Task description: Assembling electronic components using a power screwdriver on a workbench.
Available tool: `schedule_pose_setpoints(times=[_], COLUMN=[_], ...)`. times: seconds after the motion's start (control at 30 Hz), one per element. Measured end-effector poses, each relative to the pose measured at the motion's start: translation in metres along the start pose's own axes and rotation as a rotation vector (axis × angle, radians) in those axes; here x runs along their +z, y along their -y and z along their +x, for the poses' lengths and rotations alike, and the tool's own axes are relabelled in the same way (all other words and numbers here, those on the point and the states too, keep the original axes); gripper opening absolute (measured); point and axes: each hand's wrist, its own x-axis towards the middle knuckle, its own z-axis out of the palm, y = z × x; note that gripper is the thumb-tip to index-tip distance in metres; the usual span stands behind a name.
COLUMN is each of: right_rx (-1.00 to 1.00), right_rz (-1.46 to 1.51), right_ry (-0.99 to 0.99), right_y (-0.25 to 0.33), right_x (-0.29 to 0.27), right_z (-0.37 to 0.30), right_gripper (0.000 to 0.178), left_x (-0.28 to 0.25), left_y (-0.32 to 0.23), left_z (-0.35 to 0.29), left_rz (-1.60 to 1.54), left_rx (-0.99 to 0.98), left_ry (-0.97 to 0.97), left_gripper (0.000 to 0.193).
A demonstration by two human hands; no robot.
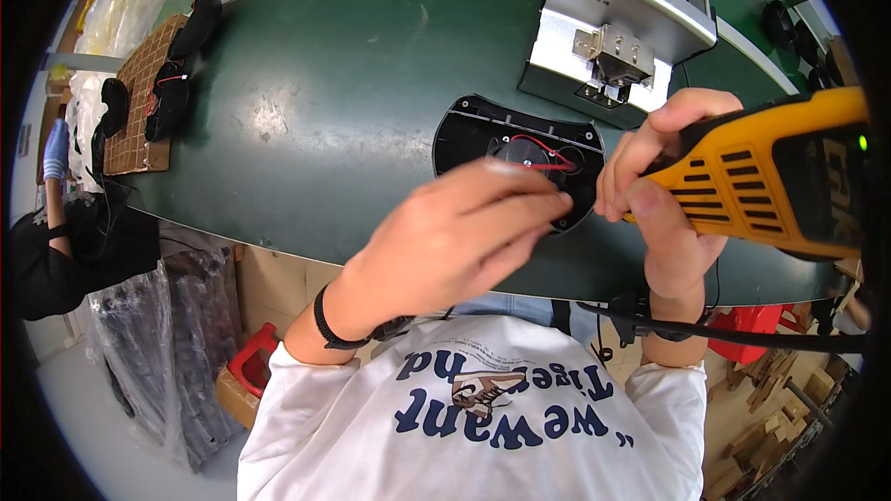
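Observation:
On the green table lies a black plastic housing (pixel 585 187) with curved sides, open side up. Inside it are a round black part (pixel 525 150) and red wires (pixel 548 163). My left hand (pixel 445 237) reaches over the near side of the housing, with fingers bent together and slightly blurred. What its fingertips hold, if anything, is hidden. My right hand (pixel 673 190) is closed around the front of a yellow-and-black handheld power tool (pixel 742 176), just right of the housing. A small green light glows on the tool, and its tip is mostly covered by my fingers.
Behind the housing stands a silver machine (pixel 594 46) on the green table (pixel 325 83). A brown gridded board (pixel 139 144) with black parts (pixel 167 102) is at the far left. Beyond the left edge shows another person's gloved hand (pixel 56 150). A black cable (pixel 742 334) crosses near my right arm.

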Motion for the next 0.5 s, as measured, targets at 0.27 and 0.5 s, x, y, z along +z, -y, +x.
schedule_pose_setpoints(times=[0.27,0.5], right_rx=[0.036,0.053], right_rz=[0.028,0.063], right_ry=[-0.015,-0.051], right_y=[0.001,0.0], right_x=[0.002,0.0], right_z=[0.0,-0.001], right_gripper=[0.041,0.043], left_x=[-0.005,-0.01], left_y=[0.018,0.021], left_z=[-0.02,-0.021], left_rz=[0.375,0.376], left_rx=[0.014,0.01], left_ry=[0.016,0.007], left_gripper=[0.038,0.031])
